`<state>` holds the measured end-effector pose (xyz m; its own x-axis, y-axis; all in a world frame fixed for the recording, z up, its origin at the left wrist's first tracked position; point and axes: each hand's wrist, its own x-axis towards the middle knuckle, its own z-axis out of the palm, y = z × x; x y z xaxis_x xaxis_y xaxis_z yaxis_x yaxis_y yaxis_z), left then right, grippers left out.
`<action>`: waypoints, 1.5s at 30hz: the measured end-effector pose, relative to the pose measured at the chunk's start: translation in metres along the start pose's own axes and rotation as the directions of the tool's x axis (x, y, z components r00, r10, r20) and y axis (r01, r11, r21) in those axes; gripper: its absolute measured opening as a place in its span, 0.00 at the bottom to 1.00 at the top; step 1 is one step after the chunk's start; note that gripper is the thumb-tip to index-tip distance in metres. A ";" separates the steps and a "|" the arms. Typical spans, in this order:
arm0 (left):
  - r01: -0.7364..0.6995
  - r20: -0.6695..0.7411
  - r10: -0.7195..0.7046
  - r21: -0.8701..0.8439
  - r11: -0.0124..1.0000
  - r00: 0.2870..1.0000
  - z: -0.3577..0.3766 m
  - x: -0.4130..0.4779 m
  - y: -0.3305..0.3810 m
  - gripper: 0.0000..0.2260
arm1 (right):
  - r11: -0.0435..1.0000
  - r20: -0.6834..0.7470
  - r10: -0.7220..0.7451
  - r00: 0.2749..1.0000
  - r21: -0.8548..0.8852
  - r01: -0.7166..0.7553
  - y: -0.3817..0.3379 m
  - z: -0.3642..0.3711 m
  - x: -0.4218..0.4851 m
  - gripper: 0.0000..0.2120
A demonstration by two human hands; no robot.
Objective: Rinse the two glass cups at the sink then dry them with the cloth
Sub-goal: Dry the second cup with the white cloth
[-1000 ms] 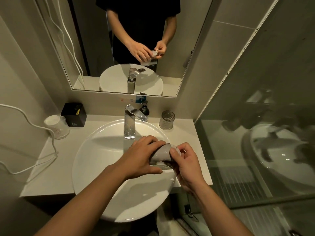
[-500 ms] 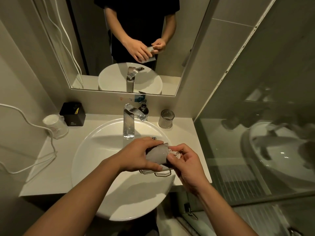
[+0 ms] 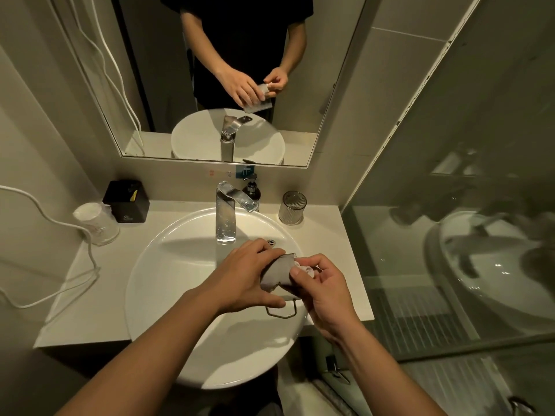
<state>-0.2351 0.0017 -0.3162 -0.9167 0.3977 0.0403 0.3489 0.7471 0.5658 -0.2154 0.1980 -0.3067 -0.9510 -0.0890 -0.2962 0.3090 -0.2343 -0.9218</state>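
Over the right side of the round white ceramic basin (image 3: 168, 295), both hands at work on one clear glass cup with a handle (image 3: 282, 309). Left hand (image 3: 246, 277) wrapped around the cup from the left, fingers curled over its top and thumb beneath, gripping it on its side. Right hand (image 3: 322, 283) closed on a grey cloth (image 3: 277, 273), pinching it between thumb and fingertips and pressing a whitish bunched part of it at the cup's mouth. Cloth draped over most of the cup, only the squared handle and a strip of the glass body showing below the hands.

Behind the basin, upright chrome faucet (image 3: 225, 217), no water visible at its spout. Just behind the faucet, dark pump soap bottle (image 3: 251, 190). To the right of the faucet on the pale counter (image 3: 90, 295), second cup, a ribbed clear glass tumbler (image 3: 292, 208), standing upright and well apart from the hands. At the counter's left end, black cube-shaped box (image 3: 126, 201) beside wrapped white paper cups (image 3: 96, 223), white cable (image 3: 45, 217) trailing past them. Above, wall mirror (image 3: 326, 130) reflecting the person in a black shirt and the same two-handed hold.
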 end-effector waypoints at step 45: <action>0.186 0.214 -0.101 -0.427 0.885 0.971 -0.033 0.023 0.001 0.20 | 0.997 0.208 0.042 0.977 0.061 -0.056 -0.032 -0.020 -0.003 0.08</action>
<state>-0.2626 -0.0059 -0.2881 -0.8840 0.4250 -0.1948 0.0548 0.5080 0.8596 -0.2228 0.2254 -0.2818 -0.9137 -0.2985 -0.2758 0.3617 -0.2877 -0.8868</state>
